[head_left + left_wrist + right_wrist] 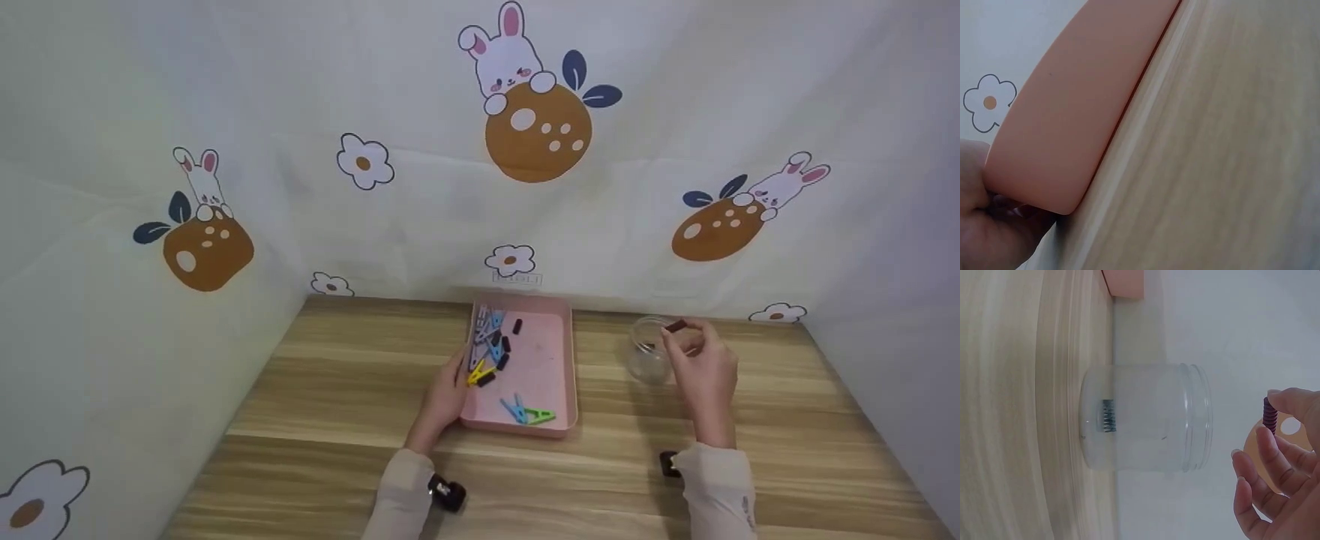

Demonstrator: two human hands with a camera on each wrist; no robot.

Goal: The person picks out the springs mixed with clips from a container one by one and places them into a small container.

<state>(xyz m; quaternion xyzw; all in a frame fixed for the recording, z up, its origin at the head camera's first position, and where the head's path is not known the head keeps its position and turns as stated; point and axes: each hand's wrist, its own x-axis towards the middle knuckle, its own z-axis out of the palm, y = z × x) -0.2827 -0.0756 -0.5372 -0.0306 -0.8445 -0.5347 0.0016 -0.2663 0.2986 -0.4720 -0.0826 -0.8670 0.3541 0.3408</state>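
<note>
While the right hand (705,371) is nearly closed at its tips, pinching a small dark brown ridged cylinder (1270,415) between thumb and finger, its remaining fingers hang half-curled and hold nothing. Pose: forearm up from the near side, hand raised off the worktop (360,450), fingertips turned inward. The held cylinder is above the mouth of a clear, wide-mouthed round jar (1145,419), near the right side of its rim in the head view; exact alignment cannot be told. The jar stands upright, a similar dark ridged piece (1108,416) at its bottom.

Step in hand, as judged: transfer of one cylinder to the jar. Next move would call for centring over the mouth, then loosening the pinch; a release off-centre could clip the rim.

Farther out, the left hand (448,390) grips the left wall of a pink rectangular tray (544,345), its fingers curled at the edge. Inside: more dark cylinders (517,326), mostly among blue, grey and yellow clips (480,372); a blue-and-green pair (540,415) lies near the front.
</note>
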